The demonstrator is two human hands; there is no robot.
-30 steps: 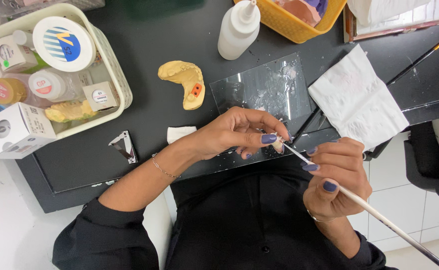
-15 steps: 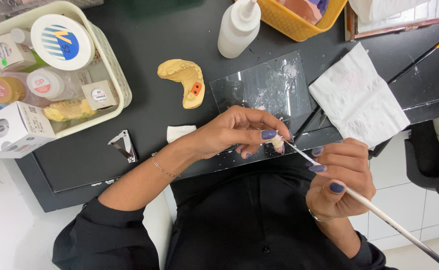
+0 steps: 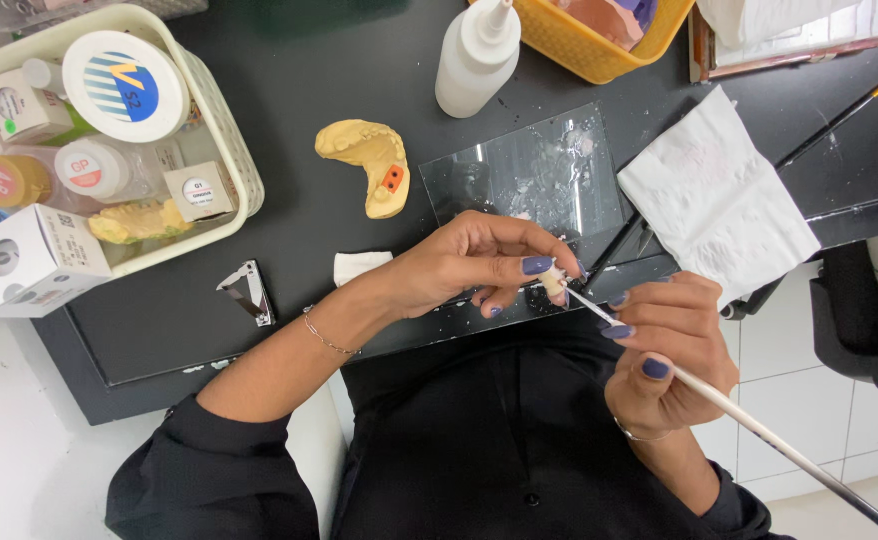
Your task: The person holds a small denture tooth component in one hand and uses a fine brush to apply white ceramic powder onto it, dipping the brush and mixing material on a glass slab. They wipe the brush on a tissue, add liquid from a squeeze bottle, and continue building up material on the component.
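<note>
Brushwork on a small tooth piece

Left hand (image 3: 469,265) pinches a tiny cream tooth piece (image 3: 554,282) between fingertips, steadying it over the black bench's (image 3: 289,250) front edge. Right hand (image 3: 674,345) grips a thin white brush (image 3: 749,420) pen-style, tip touching the piece. Glass slab (image 3: 534,180) lies close behind, within easy reach.

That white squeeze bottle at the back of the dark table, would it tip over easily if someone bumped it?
Probably, somewhat. The white squeeze bottle stands tall and narrows to a thin nozzle, so a knock near the top might topple it. Its smooth plastic body looks light and likely squashes a little under a grip. How full it is cannot be told.
</note>
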